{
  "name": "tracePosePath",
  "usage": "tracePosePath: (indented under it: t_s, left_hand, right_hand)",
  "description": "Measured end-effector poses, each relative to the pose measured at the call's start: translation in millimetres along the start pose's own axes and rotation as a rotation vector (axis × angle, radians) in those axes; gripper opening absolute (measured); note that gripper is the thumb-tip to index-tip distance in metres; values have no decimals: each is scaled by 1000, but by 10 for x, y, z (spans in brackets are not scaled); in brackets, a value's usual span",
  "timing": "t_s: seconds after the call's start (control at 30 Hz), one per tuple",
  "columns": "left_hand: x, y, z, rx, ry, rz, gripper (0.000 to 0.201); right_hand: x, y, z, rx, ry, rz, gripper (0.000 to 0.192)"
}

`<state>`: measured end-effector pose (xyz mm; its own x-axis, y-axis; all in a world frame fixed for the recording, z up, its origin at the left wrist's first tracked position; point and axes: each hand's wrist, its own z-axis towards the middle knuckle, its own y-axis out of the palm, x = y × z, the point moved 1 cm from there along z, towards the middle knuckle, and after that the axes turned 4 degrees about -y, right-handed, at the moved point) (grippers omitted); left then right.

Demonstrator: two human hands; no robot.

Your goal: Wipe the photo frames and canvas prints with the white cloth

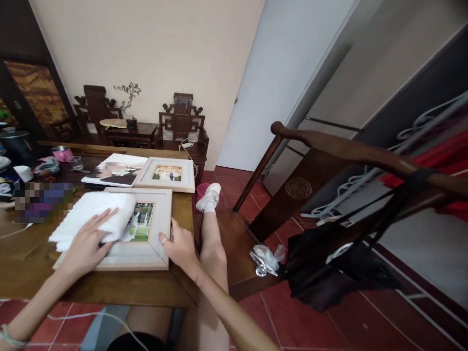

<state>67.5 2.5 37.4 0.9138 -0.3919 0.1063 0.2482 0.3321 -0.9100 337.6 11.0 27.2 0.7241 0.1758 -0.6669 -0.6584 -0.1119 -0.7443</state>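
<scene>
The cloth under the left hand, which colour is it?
White cloth, clearest in the head view.

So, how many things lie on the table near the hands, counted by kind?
Picture frames: 2, one under the hands, one behind it
White cloth: 1
Open photo book: 1
Total: 4

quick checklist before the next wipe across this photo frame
1. White cloth lies on the frame glass: ok.
2. Left hand flat on the cloth: ok.
3. Right hand steadies the near frame at its right edge: ok.
4. Frame fully supported on the wooden table: ok.
5. Second frame and photo book lie apart, behind it: ok.
6. Glass clean under the cloth: cannot tell.
</scene>
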Motion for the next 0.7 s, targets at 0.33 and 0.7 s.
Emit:
tracePosePath:
  t_s: [0.33, 0.7]
  left_hand:
    - [94, -51, 133, 91, 129, -17, 21]
    - [-89, 148, 178, 79, 182, -130, 27]
  right_hand:
    - [55, 22, 22, 95, -30, 33, 48]
    - [-30, -175, 140, -152, 18, -19, 50]
